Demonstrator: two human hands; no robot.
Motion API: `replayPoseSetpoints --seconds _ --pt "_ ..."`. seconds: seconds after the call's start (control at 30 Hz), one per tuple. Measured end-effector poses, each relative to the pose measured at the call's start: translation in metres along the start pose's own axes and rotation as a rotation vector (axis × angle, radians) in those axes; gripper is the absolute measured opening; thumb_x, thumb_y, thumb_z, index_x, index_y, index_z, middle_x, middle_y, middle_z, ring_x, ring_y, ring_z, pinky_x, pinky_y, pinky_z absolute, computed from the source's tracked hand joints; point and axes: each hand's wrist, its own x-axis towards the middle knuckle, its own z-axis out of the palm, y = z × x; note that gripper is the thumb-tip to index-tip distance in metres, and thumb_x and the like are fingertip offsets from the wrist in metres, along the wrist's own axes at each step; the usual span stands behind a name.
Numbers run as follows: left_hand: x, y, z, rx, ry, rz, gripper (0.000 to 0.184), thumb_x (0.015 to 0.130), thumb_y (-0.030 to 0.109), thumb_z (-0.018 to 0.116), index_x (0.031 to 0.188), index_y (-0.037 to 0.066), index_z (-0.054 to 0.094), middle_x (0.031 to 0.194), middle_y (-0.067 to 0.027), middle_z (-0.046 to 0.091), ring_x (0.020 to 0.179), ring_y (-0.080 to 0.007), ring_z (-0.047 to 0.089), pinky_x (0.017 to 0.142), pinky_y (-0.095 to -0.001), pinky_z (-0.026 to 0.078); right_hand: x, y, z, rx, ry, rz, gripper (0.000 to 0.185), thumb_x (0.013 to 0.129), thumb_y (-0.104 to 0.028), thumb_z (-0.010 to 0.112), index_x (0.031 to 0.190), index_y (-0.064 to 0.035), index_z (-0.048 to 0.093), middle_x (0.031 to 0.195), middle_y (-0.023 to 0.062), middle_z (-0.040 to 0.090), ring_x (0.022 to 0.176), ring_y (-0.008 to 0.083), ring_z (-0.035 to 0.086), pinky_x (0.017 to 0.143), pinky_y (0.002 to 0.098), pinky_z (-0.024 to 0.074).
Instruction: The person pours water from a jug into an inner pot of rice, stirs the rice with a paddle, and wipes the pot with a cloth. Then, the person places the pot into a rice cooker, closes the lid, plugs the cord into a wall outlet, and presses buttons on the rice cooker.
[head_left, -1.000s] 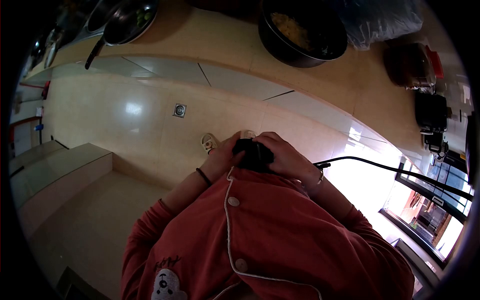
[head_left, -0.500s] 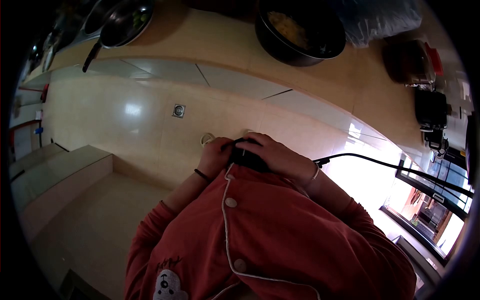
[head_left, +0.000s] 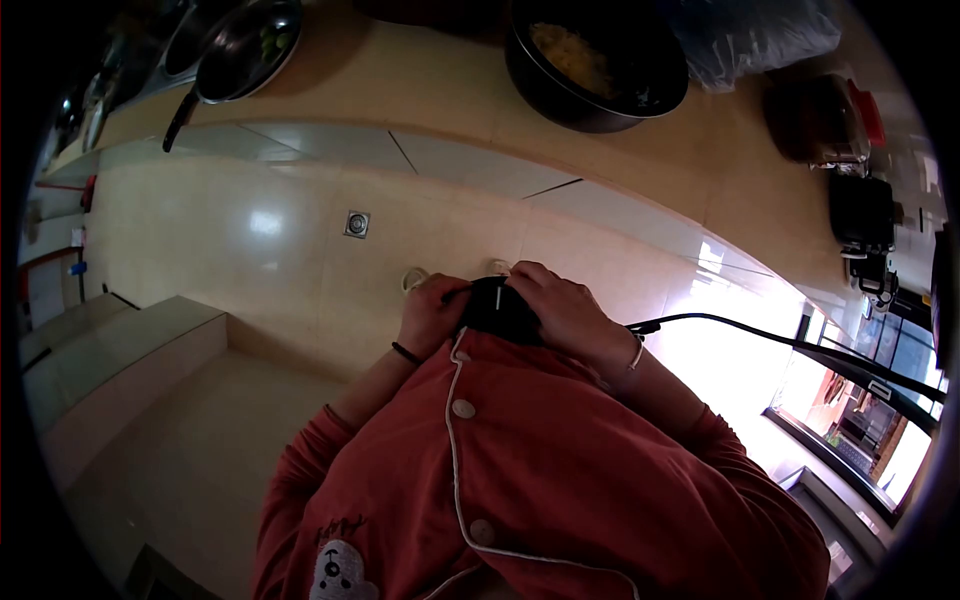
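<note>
A black pouch-like item (head_left: pixel 500 312) lies against the front of the red shirt (head_left: pixel 560 430) at waist height. My left hand (head_left: pixel 430 315), with a dark band at the wrist, closes its fingers on the item's left edge. On the other side my right hand (head_left: pixel 565 312), with a thin bracelet, grips the item's upper right edge. A short pale line shows on the item between the two hands. What the item is cannot be made out for sure.
Along the counter (head_left: pixel 450 90) stand a frying pan (head_left: pixel 240 60) with green pieces, a black pot (head_left: pixel 590 70) with pale food, a plastic bag (head_left: pixel 750 40) and a red-lidded jar (head_left: pixel 820 120). A black cable (head_left: pixel 740 322) runs right. The floor has a drain (head_left: pixel 357 224).
My left hand has shifted slightly left from the item's middle to its edge. My right hand's fingers have drawn back a little, so more of the black item shows.
</note>
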Motion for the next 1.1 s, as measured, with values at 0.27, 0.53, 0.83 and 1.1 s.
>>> replayPoseSetpoints --seconds 0.27,0.53,0.83,1.1 --pt "0.007 -0.006 -0.001 0.093 -0.111 -0.033 0.017 0.075 0.014 0.060 0.086 0.001 0.065 0.081 -0.0154 0.063 0.077 -0.0257 0.062 0.069 -0.0329 0.049 0.005 0.013 0.003 -0.184 0.174 -0.037 0.042 0.075 -0.005 0.056 0.117 -0.0030 0.050 0.115 0.0148 0.051 0.102 0.0318 0.054 0.087 0.0399 0.0445" --pt "0.008 0.001 -0.024 0.103 -0.224 -0.293 0.024 0.085 0.021 0.056 0.090 -0.001 0.064 0.076 -0.0128 0.064 0.071 -0.0167 0.061 0.066 -0.0297 0.048 0.006 0.010 0.004 0.088 0.265 0.040 0.030 0.085 -0.013 0.052 0.112 -0.0011 0.053 0.105 0.0179 0.059 0.099 0.0320 0.055 0.087 0.0377 0.0444" --pt "-0.017 -0.004 -0.049 -0.274 -0.291 -0.315 0.020 0.084 0.014 0.060 0.097 0.000 0.063 0.087 -0.0053 0.065 0.079 -0.0123 0.059 0.073 -0.0259 0.047 0.060 -0.015 0.013 0.059 0.028 -0.115 0.024 0.074 -0.022 0.058 0.088 -0.0037 0.065 0.081 0.0129 0.064 0.080 0.0329 0.061 0.070 0.0414 0.0489" --pt "-0.031 -0.001 -0.041 0.006 -0.272 -0.270 0.023 0.083 0.019 0.061 0.096 0.000 0.063 0.089 -0.0117 0.066 0.081 -0.0180 0.063 0.074 -0.0303 0.049 0.081 -0.037 0.015 -0.269 -0.375 -0.015 0.032 0.068 -0.032 0.064 0.083 -0.0042 0.067 0.078 0.0132 0.065 0.071 0.0300 0.063 0.063 0.0406 0.0493"
